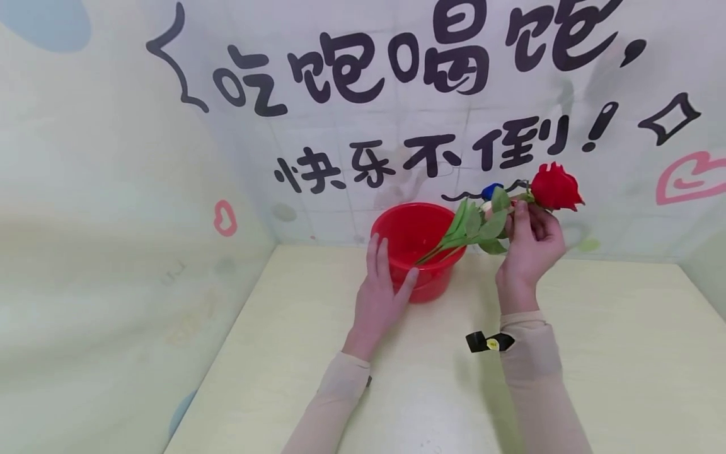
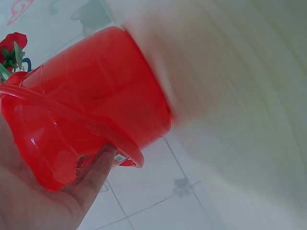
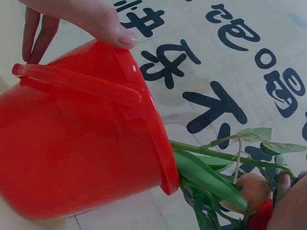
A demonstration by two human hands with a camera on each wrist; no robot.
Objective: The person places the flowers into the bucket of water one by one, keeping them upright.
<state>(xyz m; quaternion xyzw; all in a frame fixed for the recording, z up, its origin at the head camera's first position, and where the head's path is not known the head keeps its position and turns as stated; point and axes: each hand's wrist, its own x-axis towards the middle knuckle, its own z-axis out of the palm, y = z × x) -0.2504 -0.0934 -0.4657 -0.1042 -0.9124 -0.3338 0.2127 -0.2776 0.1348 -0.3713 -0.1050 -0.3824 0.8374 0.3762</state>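
Observation:
A red plastic bucket [image 1: 422, 291] stands on the table against the back wall. My left hand [image 1: 379, 306] grips its left side and near rim, thumb at the front. In the left wrist view the thumb presses beside the bucket's red handle [image 2: 72, 112]. To the right, my right hand [image 1: 530, 249] pinches the stem of a red rose [image 1: 556, 187] just below its bloom. A small blue flower [image 1: 491, 191] and a pale bloom [image 3: 254, 189] lie among the green leaves [image 1: 492, 226]. The stems slant over the bucket's right rim, their lower ends inside it.
The pale table [image 1: 272, 378] meets a fabric-like back wall [image 1: 340, 221] printed with dark characters. Another covered wall [image 1: 113, 265] rises along the left side. A black strap device [image 1: 490, 342] sits on the right wrist.

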